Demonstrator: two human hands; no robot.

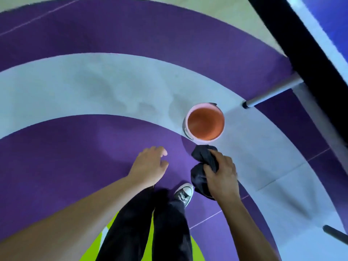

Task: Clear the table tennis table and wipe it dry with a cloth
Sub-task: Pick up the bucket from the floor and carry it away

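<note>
**Cloth bunched in right hand, near bucket**

My right hand grips the dark cloth, fingers curled round its bunched middle, with a wad sticking out at each end. My left hand holds nothing, fingers loosely curled, over the purple floor. The pink bucket, orange inside, stands on the grey floor band just beyond the cloth. The table tennis table shows only at upper right: blue top, black edge, and a grey leg near the bucket. One sneaker is below my hands.
</note>
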